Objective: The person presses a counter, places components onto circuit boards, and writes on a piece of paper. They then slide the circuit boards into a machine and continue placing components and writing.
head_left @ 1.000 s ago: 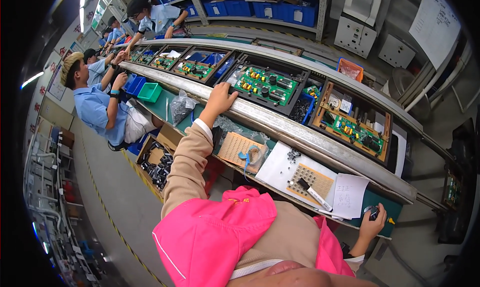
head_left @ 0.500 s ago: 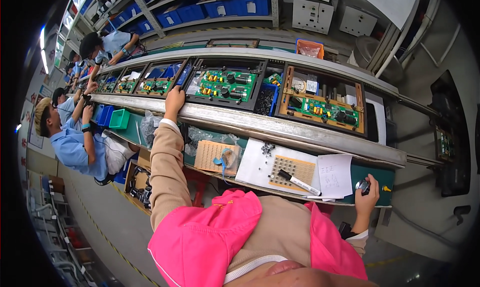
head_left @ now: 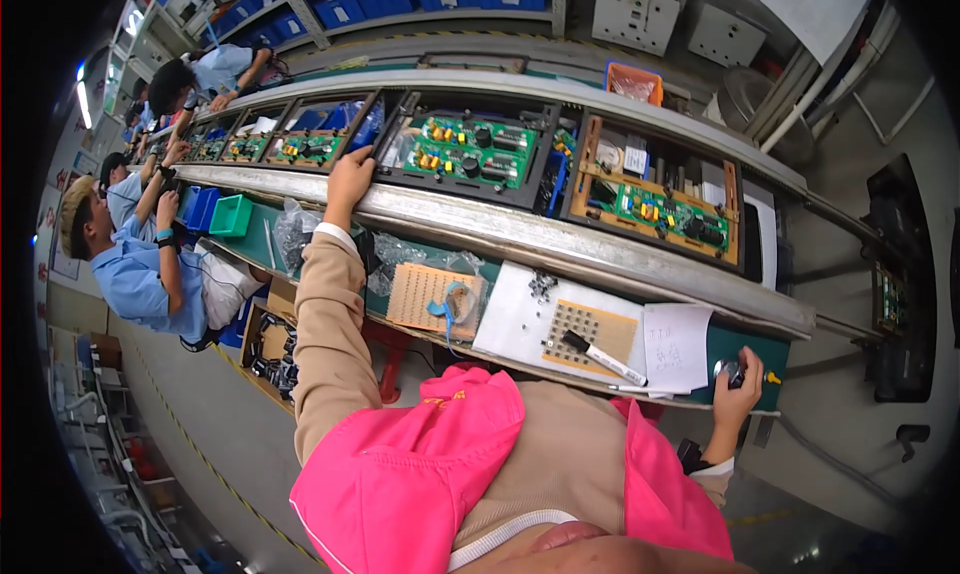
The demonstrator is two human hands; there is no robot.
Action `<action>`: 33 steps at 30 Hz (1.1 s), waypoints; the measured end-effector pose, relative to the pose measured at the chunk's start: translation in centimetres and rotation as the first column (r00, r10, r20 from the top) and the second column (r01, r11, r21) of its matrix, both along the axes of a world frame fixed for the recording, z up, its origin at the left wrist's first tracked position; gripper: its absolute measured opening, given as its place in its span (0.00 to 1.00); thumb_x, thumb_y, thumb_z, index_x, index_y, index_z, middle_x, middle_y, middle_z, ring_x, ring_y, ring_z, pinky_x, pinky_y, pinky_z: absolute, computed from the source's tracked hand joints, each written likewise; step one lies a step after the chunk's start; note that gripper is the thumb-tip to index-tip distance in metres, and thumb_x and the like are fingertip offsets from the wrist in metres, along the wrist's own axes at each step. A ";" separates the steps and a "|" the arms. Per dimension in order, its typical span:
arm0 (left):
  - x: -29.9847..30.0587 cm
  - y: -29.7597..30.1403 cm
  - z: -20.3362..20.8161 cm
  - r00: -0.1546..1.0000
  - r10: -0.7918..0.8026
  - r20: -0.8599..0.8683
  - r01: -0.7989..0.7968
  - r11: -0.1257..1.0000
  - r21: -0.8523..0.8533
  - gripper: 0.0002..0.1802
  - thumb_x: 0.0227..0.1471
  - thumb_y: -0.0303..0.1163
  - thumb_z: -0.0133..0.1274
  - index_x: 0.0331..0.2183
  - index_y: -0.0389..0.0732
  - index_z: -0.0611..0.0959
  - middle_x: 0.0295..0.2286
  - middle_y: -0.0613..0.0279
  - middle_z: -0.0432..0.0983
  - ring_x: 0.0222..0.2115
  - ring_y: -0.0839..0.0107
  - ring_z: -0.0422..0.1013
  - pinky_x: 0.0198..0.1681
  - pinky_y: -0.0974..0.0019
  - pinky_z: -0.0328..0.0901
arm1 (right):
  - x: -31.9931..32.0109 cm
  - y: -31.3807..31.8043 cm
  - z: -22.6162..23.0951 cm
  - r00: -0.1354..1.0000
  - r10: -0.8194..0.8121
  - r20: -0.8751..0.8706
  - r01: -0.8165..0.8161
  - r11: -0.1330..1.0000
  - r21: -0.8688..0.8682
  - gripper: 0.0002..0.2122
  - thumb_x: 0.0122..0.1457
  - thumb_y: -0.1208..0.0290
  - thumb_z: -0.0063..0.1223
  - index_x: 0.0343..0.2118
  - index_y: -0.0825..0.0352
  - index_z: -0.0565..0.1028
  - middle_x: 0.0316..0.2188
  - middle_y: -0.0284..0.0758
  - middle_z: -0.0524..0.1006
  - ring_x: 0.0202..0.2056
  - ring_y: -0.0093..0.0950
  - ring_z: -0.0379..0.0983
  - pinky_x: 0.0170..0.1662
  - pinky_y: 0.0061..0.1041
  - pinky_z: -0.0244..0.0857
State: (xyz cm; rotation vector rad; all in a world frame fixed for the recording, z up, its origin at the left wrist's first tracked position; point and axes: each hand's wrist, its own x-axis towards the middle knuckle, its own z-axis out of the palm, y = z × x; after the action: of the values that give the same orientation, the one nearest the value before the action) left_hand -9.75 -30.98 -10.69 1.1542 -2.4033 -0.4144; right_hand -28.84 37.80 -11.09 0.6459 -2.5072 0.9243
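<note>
My left hand (head_left: 351, 180) grips the left edge of a black carrier frame (head_left: 545, 164) on the rail, its fingers bent at the near-left corner. Two green circuit boards (head_left: 478, 149) with yellow and black parts sit in that frame. At the right end of the bench, my right hand (head_left: 736, 392) is closed around a small dark rounded object (head_left: 729, 372) with a shiny top; its kind is not clear. Close to that hand lie a handwritten paper sheet (head_left: 677, 344) and a black-and-white marker (head_left: 603, 358), the marker resting on a perforated tan board (head_left: 605, 326).
A brown-edged frame (head_left: 590, 164) with another green board stands right of the black one. Small black parts (head_left: 542, 286) lie on a white sheet. A green bin (head_left: 232, 215) is at the left, near co-workers in blue (head_left: 150, 284). An orange bin (head_left: 640, 82) stands behind the rail.
The black frame has slid right along the rail, narrowing the gap to the brown-edged frame and covering more of the blue bin there. My right hand stays around the dark object. The view has shifted slightly.
</note>
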 end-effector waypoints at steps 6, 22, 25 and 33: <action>0.5 -2.6 -0.7 0.997 -0.006 0.079 0.014 0.994 -0.105 0.21 0.51 0.43 0.44 0.46 0.50 0.78 0.37 0.48 0.76 0.40 0.49 0.72 0.45 0.55 0.65 | 2.1 -5.3 2.4 0.928 0.371 0.024 -0.372 0.927 0.043 0.15 0.42 0.77 0.56 0.37 0.68 0.75 0.41 0.42 0.73 0.42 0.40 0.70 0.46 0.34 0.63; 0.5 -3.1 -1.4 0.995 -0.016 0.096 0.023 0.997 -0.069 0.23 0.52 0.44 0.44 0.48 0.48 0.76 0.37 0.49 0.77 0.40 0.52 0.72 0.43 0.59 0.65 | 3.9 -11.4 2.9 0.775 0.598 0.205 -0.622 0.779 0.078 0.10 0.43 0.77 0.54 0.31 0.68 0.74 0.31 0.40 0.73 0.33 0.39 0.70 0.38 0.33 0.64; 0.9 -3.5 -1.7 0.995 -0.019 0.103 0.025 0.998 -0.062 0.22 0.52 0.44 0.44 0.48 0.47 0.76 0.37 0.49 0.77 0.40 0.53 0.72 0.43 0.59 0.65 | 0.9 -7.8 4.6 0.916 0.383 0.117 -0.398 0.905 0.153 0.09 0.44 0.78 0.52 0.32 0.69 0.75 0.30 0.41 0.73 0.34 0.40 0.70 0.39 0.33 0.64; 0.4 -3.3 -1.2 0.993 -0.019 0.114 0.023 0.999 -0.034 0.22 0.52 0.43 0.43 0.48 0.48 0.76 0.38 0.50 0.77 0.41 0.54 0.72 0.45 0.60 0.64 | -3.8 -0.2 4.0 0.975 0.166 0.145 -0.191 0.964 0.184 0.07 0.42 0.81 0.51 0.27 0.70 0.75 0.30 0.41 0.74 0.35 0.40 0.70 0.39 0.33 0.64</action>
State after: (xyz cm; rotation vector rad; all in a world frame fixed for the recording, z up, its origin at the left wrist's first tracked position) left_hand -9.36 -34.33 -11.93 1.1666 -2.5116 -0.3203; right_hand -32.68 37.57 -7.12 0.9159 -2.7148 0.8059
